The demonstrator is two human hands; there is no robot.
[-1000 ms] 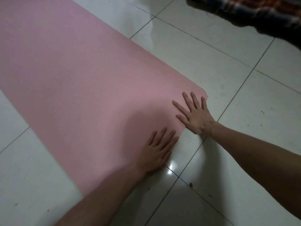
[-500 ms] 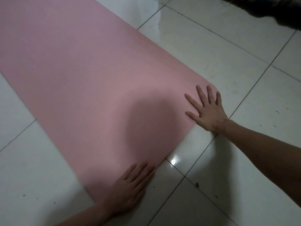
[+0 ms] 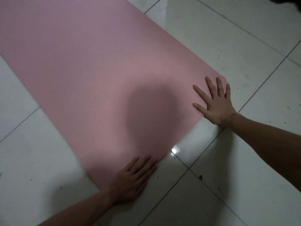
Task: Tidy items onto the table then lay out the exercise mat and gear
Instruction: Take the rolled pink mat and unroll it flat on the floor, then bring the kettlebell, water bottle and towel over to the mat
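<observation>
A pink ribbed exercise mat (image 3: 91, 75) lies flat on the white tiled floor, running from the upper left toward me. My left hand (image 3: 133, 178) presses flat on the mat's near left corner, fingers straight and together. My right hand (image 3: 215, 101) presses flat on the near right corner, fingers spread, heel of the palm on the tile. Neither hand holds anything.
White glossy floor tiles (image 3: 228, 185) with dark grout lines surround the mat, with small dark specks of dirt. A dark object (image 3: 291, 0) shows at the top right edge.
My left hand slid along the mat's near edge from beside the right hand to the left corner. The right hand stayed on its corner. The view shifted a little.
</observation>
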